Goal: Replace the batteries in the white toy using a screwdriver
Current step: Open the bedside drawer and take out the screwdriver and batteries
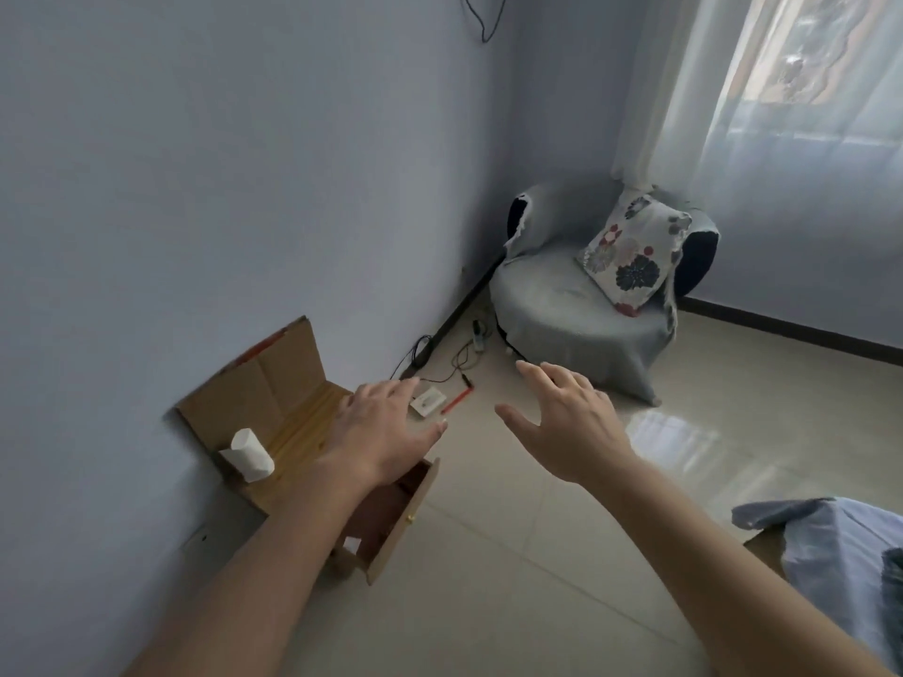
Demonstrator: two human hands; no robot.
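My left hand (pixel 386 427) is stretched out flat, palm down, over the top of a small wooden bedside table (pixel 298 432). My right hand (pixel 567 422) hovers in the air over the tiled floor with its fingers spread, holding nothing. On the floor beyond my left hand lie a small white flat object (pixel 428 400) and a red-handled tool (pixel 457 400), perhaps a screwdriver. I cannot tell whether the white object is the toy.
A roll of white tissue (pixel 251 454) stands on the table, and a cardboard sheet (pixel 254 383) leans on the wall behind it. The table's drawer (pixel 400 520) hangs open. A covered round chair (pixel 586 310) with a flowered cushion fills the corner. Cables (pixel 440 359) lie by the wall.
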